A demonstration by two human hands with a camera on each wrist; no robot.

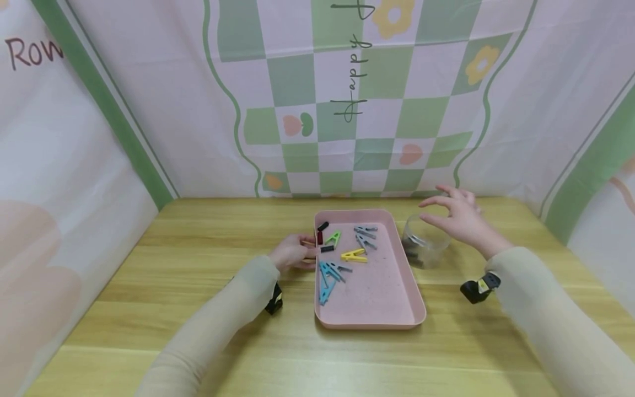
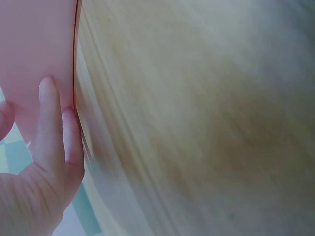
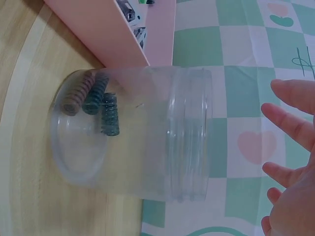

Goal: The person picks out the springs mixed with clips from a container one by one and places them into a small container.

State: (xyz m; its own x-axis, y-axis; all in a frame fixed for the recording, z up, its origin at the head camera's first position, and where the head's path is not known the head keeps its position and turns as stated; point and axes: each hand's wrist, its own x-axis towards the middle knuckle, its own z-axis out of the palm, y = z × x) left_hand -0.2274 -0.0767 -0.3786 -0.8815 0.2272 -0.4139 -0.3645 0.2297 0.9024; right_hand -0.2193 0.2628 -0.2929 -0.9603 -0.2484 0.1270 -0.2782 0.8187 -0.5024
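At the left side of a pink tray [image 1: 369, 298], my left hand [image 1: 292, 252] touches the outer wall with its fingers; in the left wrist view they lie almost straight along it. A clear plastic jar [image 3: 147, 132] stands just right of the tray, without a lid. My right hand [image 1: 456, 216] hovers over the jar's mouth, fingers spread and holding nothing. Inside the jar lie a reddish ribbed cylinder [image 3: 78, 93] and two dark green ribbed cylinders [image 3: 110, 115]. In the tray's far left part are small black ribbed pieces [image 1: 327, 248] and a red one [image 1: 319, 238].
The tray also carries clothes pegs: blue pegs [image 1: 327, 281] near its left wall, a yellow peg [image 1: 354, 256] mid-tray, a green peg [image 1: 333, 239] and grey pegs [image 1: 366, 237]. A patterned cloth [image 1: 347, 99] hangs behind the wooden table [image 1: 198, 248].
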